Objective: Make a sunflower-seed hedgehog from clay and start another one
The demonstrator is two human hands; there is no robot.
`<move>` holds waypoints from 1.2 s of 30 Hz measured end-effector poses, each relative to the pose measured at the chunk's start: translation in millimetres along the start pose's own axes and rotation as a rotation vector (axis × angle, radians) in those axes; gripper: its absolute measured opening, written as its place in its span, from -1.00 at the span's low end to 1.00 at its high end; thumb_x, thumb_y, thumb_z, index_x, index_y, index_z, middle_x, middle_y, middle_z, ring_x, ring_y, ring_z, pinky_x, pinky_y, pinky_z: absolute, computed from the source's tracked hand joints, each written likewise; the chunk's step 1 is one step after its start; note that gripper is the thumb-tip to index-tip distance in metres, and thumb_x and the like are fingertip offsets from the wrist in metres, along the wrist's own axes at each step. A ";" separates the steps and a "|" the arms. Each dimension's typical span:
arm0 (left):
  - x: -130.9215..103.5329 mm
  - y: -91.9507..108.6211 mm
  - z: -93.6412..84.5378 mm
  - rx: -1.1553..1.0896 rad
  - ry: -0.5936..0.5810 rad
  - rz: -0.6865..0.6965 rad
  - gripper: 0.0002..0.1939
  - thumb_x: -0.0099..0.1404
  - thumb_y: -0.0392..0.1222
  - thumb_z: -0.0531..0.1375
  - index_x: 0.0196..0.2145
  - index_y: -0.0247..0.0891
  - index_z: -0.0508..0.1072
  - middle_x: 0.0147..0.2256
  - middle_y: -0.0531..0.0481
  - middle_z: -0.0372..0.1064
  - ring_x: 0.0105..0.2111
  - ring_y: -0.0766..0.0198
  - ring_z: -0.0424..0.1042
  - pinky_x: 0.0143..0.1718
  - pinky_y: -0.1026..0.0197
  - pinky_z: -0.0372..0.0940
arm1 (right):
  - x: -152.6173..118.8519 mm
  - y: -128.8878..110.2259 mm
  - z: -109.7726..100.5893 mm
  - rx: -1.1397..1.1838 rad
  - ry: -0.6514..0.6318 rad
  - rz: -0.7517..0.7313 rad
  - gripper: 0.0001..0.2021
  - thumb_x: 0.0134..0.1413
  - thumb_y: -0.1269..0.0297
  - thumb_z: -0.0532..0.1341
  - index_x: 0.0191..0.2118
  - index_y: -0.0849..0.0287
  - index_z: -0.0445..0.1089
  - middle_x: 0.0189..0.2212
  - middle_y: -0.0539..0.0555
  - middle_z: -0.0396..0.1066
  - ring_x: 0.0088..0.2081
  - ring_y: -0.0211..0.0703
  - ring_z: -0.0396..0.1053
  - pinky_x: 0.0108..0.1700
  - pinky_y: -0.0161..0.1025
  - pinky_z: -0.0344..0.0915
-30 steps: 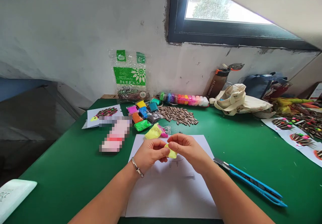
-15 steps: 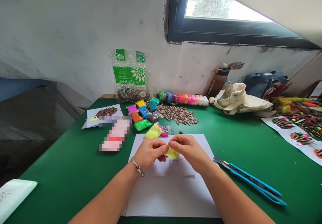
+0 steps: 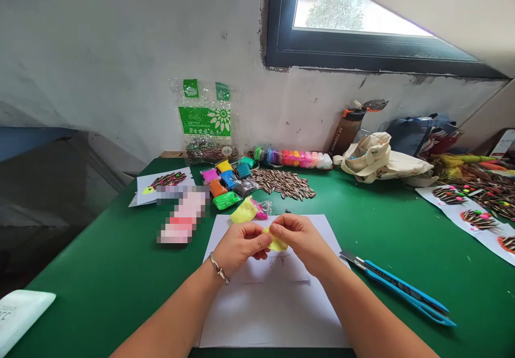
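Observation:
Between both hands is a flattened piece of soft yellow modelling clay [image 3: 278,244], pinched along its upper edge. My left hand [image 3: 243,242], with a metal bracelet at the wrist, grips its left side between thumb and fingers. My right hand [image 3: 300,240] pinches the right side, thumb and fingertips close to the other thumb. Beneath them lies white paper [image 3: 269,315] with a partly hidden line drawing [image 3: 277,262]. Just beyond the left hand sits a larger lump of yellow clay [image 3: 243,211], beside a small clear packet with pink in it [image 3: 263,210].
Coloured clay packets [image 3: 227,179], sunflower seeds [image 3: 284,183] and a seed bag [image 3: 207,127] stand toward the wall. A blue-handled utility knife [image 3: 402,285] lies right of the paper. A bottle [image 3: 346,130], cloth bag [image 3: 372,156] and seed-decorated papers [image 3: 454,207] are further right.
The yellow clay between the fingers has shifted shape slightly as the fingertips work it. Both hands stay nearly in place; the whole view has moved a little.

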State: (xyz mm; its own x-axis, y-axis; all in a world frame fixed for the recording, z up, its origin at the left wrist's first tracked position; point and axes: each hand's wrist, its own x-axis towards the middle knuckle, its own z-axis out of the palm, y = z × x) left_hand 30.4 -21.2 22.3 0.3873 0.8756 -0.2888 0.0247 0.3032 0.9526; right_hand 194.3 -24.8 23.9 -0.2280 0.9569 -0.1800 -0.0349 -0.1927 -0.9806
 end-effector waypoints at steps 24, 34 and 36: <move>0.9 -2.8 -2.1 0.000 0.023 0.034 -0.63 0.00 0.05 0.33 -0.50 -0.37 0.45 -0.59 0.05 0.35 -0.60 0.42 0.30 -0.52 0.34 0.23 | 0.8 3.7 -0.6 0.065 -0.028 0.052 -0.72 -0.07 0.08 0.26 -0.34 0.21 0.35 -0.50 0.02 0.37 -0.49 -0.27 0.28 -0.44 -0.31 0.18; 4.1 -9.0 -5.7 -0.068 -0.019 -0.038 -0.57 0.02 0.15 0.29 -0.44 -0.35 0.45 -0.53 -0.01 0.41 -0.56 0.37 0.36 -0.49 0.31 0.25 | 2.5 6.4 -1.6 0.091 -0.049 0.016 -0.75 -0.08 0.14 0.27 -0.51 0.23 0.30 -0.61 -0.02 0.31 -0.55 -0.33 0.23 -0.48 -0.33 0.15; 4.1 -8.7 -5.4 -0.049 -0.044 -0.027 -0.58 0.02 0.13 0.30 -0.41 -0.35 0.48 -0.50 -0.02 0.42 -0.55 0.38 0.36 -0.49 0.31 0.24 | 2.2 5.4 -1.3 0.094 -0.043 0.018 -0.75 -0.09 0.14 0.28 -0.51 0.23 0.30 -0.62 -0.03 0.30 -0.56 -0.32 0.24 -0.49 -0.33 0.14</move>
State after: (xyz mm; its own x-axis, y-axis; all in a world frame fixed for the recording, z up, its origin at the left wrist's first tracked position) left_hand 26.7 -18.3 12.3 0.4272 0.8498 -0.3087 -0.0092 0.3455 0.9384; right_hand 194.9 -23.4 18.1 -0.2712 0.9431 -0.1922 -0.1206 -0.2314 -0.9653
